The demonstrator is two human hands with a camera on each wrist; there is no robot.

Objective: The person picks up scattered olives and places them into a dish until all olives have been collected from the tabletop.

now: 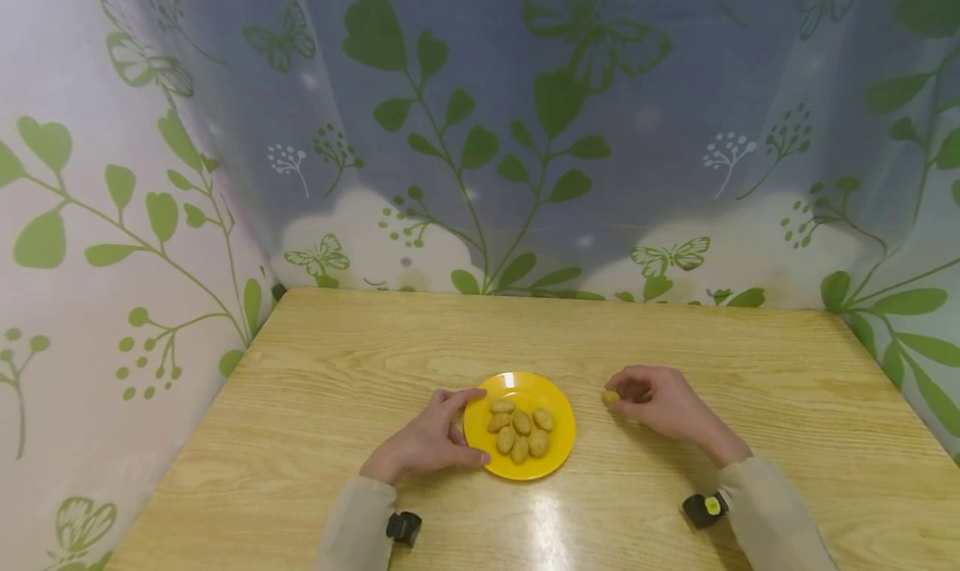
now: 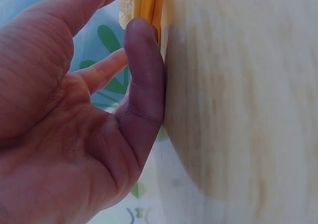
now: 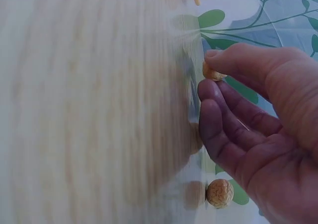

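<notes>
A round yellow plate (image 1: 564, 446) lies on the table with several wrinkled tan walnuts (image 1: 521, 422) in its middle. My left hand (image 1: 427, 442) holds the plate's left side, thumb and index finger on its rim. In the left wrist view, fingers meet the plate's edge (image 2: 144, 8). To the right of the plate and apart from it, my right hand (image 1: 667, 404) pinches a single walnut (image 1: 611, 396) between thumb and fingers, just over the tabletop. Another walnut (image 3: 219, 193) shows below that hand in the right wrist view; the head view does not show it.
The pale wood-grain table (image 1: 337, 354) has its far edge against a curtain (image 1: 480, 137) printed with green leaves and butterflies. A lighter curtain (image 1: 82, 304) hangs along the left side. Black wrist devices (image 1: 403, 528) sit at both sleeves.
</notes>
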